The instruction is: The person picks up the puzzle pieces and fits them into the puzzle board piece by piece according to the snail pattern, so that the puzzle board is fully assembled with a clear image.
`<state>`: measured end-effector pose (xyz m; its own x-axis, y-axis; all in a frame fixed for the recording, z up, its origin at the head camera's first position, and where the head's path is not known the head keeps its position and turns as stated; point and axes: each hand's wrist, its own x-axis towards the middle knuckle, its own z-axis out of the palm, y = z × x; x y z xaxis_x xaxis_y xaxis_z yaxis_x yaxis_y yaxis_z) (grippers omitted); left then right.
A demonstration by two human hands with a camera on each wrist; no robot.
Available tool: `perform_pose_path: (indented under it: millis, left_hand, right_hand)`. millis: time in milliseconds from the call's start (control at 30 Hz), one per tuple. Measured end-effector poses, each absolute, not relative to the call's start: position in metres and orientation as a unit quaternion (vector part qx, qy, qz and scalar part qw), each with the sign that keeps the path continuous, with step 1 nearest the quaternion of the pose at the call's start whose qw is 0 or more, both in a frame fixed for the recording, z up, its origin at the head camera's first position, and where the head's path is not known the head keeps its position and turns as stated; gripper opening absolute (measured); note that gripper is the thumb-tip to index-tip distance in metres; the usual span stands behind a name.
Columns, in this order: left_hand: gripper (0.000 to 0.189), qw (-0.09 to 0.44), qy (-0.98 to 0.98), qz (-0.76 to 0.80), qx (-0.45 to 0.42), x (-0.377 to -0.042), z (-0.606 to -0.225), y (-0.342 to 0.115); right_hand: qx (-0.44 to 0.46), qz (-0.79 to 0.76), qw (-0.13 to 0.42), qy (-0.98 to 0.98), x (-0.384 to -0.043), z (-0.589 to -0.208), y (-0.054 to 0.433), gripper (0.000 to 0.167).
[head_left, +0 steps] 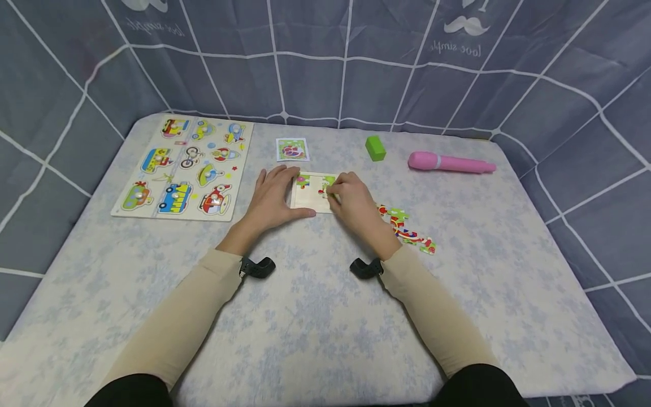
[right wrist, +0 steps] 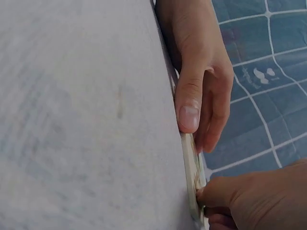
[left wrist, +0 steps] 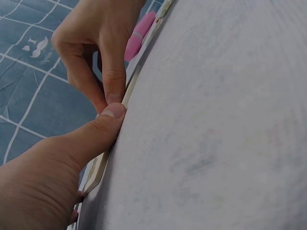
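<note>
A small wooden puzzle tray (head_left: 307,199) lies mid-table with a few colourful pieces set in its far part. My left hand (head_left: 273,199) holds the tray's left side, thumb along the near edge and fingers at the far left corner. My right hand (head_left: 358,204) pinches a small puzzle piece over the tray's right part; the fingers largely hide that piece. In the left wrist view, the right fingertips come down right beside the left thumb (left wrist: 98,132). Loose jigsaw pieces (head_left: 399,221) lie in a patch to the right of the right hand.
Behind the tray lies a picture card (head_left: 292,150). A green block (head_left: 375,148) and a pink pen-shaped object (head_left: 450,163) are at the back right. On the left is a large vehicle puzzle board (head_left: 184,169). Grey checked cloth (head_left: 315,85) hangs behind the table.
</note>
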<state>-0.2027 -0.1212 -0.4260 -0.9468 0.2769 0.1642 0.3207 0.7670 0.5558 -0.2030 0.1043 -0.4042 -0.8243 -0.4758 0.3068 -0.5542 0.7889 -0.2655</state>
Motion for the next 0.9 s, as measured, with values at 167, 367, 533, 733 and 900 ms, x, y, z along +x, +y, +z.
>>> perform_pose_path:
  millis: [167, 367, 533, 733, 900]
  left_hand:
    - [0.107, 0.037, -0.940, -0.298, -0.161, -0.202, -0.426, -0.122]
    - [0.115, 0.029, -0.942, -0.297, -0.152, -0.203, -0.426, -0.121]
    - [0.120, 0.023, -0.942, -0.299, -0.150, -0.203, -0.426, -0.120]
    - [0.116, 0.027, -0.943, -0.297, -0.150, -0.203, -0.425, -0.120]
    - [0.115, 0.028, -0.942, -0.298, -0.149, -0.202, -0.425, -0.121]
  right_hand:
    - [0.274, 0.151, 0.129, -0.941, -0.201, -0.405, 0.100, 0.016]
    - [0.253, 0.195, 0.128, -0.939, -0.202, -0.411, 0.102, 0.021]
    - [0.253, 0.227, 0.139, -0.930, -0.202, -0.416, 0.105, 0.024]
    - [0.261, 0.199, 0.139, -0.934, -0.199, -0.413, 0.101, 0.021]
    - [0.243, 0.168, 0.123, -0.947, -0.195, -0.411, 0.095, 0.023]
